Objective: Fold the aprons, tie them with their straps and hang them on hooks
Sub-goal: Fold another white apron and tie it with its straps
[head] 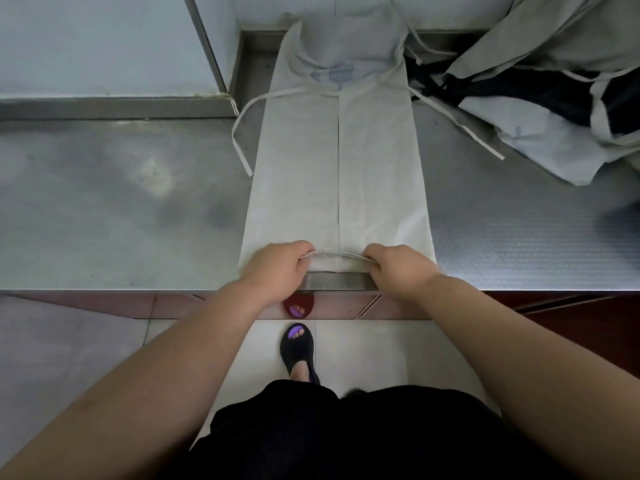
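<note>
I am pinching the apron [339, 168] hem at 6 o'clock with left hand [277, 268] and right hand [401, 268]; uneven lifting would skew the fold.

Steel counter [104, 202] under apron [337, 168], apron pile [554, 98]

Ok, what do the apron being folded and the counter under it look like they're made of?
The folded apron looks like thin off-white woven cloth, matte, with soft creases and limp folded edges; cotton or a blend, hard to say. The counter looks like stainless steel: grey, dull sheen, smeared reflections.
</note>
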{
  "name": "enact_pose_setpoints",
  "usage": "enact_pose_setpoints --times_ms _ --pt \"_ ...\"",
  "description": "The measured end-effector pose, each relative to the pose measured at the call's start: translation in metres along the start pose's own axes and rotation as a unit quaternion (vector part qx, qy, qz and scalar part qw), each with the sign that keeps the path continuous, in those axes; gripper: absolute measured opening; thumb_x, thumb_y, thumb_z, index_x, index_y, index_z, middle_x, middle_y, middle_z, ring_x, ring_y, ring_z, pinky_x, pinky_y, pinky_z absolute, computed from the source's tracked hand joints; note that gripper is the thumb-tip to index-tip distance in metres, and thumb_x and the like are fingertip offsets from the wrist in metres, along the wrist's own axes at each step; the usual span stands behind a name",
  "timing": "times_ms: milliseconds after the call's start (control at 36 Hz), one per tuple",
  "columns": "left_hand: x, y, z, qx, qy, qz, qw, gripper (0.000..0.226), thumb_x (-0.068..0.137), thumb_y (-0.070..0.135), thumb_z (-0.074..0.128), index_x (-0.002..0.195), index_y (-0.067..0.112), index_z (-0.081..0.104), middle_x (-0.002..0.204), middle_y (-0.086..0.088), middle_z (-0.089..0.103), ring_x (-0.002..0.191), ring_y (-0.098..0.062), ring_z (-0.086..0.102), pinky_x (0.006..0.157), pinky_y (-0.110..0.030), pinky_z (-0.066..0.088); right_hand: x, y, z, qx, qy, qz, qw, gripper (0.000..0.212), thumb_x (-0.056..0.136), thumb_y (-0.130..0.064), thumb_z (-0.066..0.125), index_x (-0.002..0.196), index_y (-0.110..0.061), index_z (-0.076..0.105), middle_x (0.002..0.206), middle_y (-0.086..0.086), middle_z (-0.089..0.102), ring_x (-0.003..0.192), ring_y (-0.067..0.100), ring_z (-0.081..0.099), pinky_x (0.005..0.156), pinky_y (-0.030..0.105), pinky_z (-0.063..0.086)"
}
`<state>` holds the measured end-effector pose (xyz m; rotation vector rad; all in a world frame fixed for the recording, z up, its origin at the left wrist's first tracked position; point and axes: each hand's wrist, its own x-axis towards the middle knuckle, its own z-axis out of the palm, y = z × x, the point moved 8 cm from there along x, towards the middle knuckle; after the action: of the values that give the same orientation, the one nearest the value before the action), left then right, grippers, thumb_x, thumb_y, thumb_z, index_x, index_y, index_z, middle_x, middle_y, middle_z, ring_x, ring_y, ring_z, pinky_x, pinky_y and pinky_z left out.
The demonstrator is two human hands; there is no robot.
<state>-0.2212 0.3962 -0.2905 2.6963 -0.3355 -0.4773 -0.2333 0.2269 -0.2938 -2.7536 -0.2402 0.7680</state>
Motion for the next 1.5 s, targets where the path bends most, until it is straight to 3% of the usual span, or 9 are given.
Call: enact_pose_setpoints --times_ms 194,500,694,806,944,1111,1194,1306,1500 --pt "0.025 -0.008 -0.004 0.011 -0.099 -0.026 0.995 0.019 0.098 0.026 0.044 0.105 0.019 0.060 0.100 -0.006 0.059 0.093 -0.026 0.054 0.078 -0.034 0.043 0.025 0.000 -0.008 -0.043 -0.059 0.043 0.996 0.023 0.100 -0.024 0.033 0.108 -0.010 0.049 0.102 0.008 0.053 0.091 0.026 0.048 0.074 0.031 0.037" --pt "0.042 -0.010 -0.008 0.164 -0.107 -0.048 0.979 0.025 0.097 0.040 0.043 0.110 0.021 0.052 0.108 -0.003 0.060 0.099 -0.023 0.053 0.069 -0.029 0.035 0.031 0.010 -0.014 -0.022 -0.039 0.100 0.994 0.014 0.095 -0.025 0.046 0.105 -0.015 0.050 0.100 0.005 0.055 0.085 0.023 0.051 0.066 0.029 0.038" --pt "0.041 0.011 -0.021 0.255 -0.030 0.015 0.966 0.025 0.088 0.033 0.058 0.110 0.021 0.054 0.114 0.000 0.053 0.111 -0.023 0.046 0.088 -0.035 0.032 0.019 0.033 -0.029 -0.034 0.027 0.167 0.985 0.019 0.092 -0.017 0.045 0.111 -0.017 0.047 0.094 0.003 0.053 0.082 0.025 0.050 0.065 0.029 0.038" --pt "0.016 0.060 0.001 0.217 -0.010 0.264 0.940 0.039 0.076 -0.003 0.055 0.110 0.016 0.062 0.111 -0.006 0.057 0.105 -0.029 0.050 0.080 -0.035 0.036 0.009 0.053 -0.026 0.071 0.051 0.192 0.978 0.025 0.093 -0.018 0.045 0.117 -0.019 0.048 0.107 0.007 0.058 0.089 0.026 0.053 0.072 0.030 0.041" --pt "0.016 0.052 0.020 0.193 -0.023 0.159 0.968 0.036 0.091 0.007 0.041 0.125 0.015 0.048 0.130 -0.001 0.044 0.115 -0.022 0.043 0.075 -0.029 0.035 -0.010 0.083 -0.020 0.164 0.116 0.252 0.947 0.039 0.093 -0.030 0.054 0.126 -0.013 0.044 0.120 0.012 0.058 0.110 0.032 0.053 0.081 0.033 0.040" --pt "0.010 0.043 0.019 0.062 0.051 0.158 0.984 0.026 0.089 0.011 0.044 0.102 0.004 0.065 0.107 -0.011 0.061 0.093 -0.035 0.055 0.083 -0.039 0.046 -0.027 0.099 -0.021 0.115 0.194 0.298 0.928 0.034 0.095 -0.028 0.049 0.121 -0.007 0.042 0.120 0.018 0.057 0.110 0.037 0.052 0.087 0.040 0.037" --pt "0.007 0.038 0.019 0.030 0.071 0.144 0.987 0.025 0.090 0.008 0.047 0.106 0.006 0.066 0.109 -0.009 0.062 0.096 -0.032 0.055 0.089 -0.035 0.040 -0.023 0.057 -0.038 0.042 0.307 0.158 0.938 0.028 0.089 -0.021 0.049 0.106 -0.002 0.060 0.101 0.023 0.060 0.093 0.042 0.057 0.078 0.043 0.041" --pt "0.007 0.035 0.018 -0.008 0.073 0.131 0.989 0.025 0.088 0.007 0.049 0.103 0.004 0.068 0.108 -0.010 0.064 0.097 -0.034 0.058 0.088 -0.034 0.043 0.006 -0.010 -0.009 0.015 0.121 -0.029 0.992 0.029 0.095 -0.029 0.048 0.108 -0.010 0.066 0.103 0.015 0.060 0.100 0.034 0.055 0.087 0.038 0.042" --pt "-0.011 0.004 -0.024 -0.057 0.178 0.090 0.978 0.034 0.079 0.001 0.053 0.108 0.010 0.069 0.110 -0.007 0.065 0.101 -0.030 0.059 0.089 -0.032 0.045 0.024 -0.029 0.000 0.030 0.026 0.019 0.999 0.036 0.095 -0.048 0.043 0.118 -0.026 0.058 0.114 0.008 0.048 0.105 0.029 0.052 0.091 0.036 0.043"
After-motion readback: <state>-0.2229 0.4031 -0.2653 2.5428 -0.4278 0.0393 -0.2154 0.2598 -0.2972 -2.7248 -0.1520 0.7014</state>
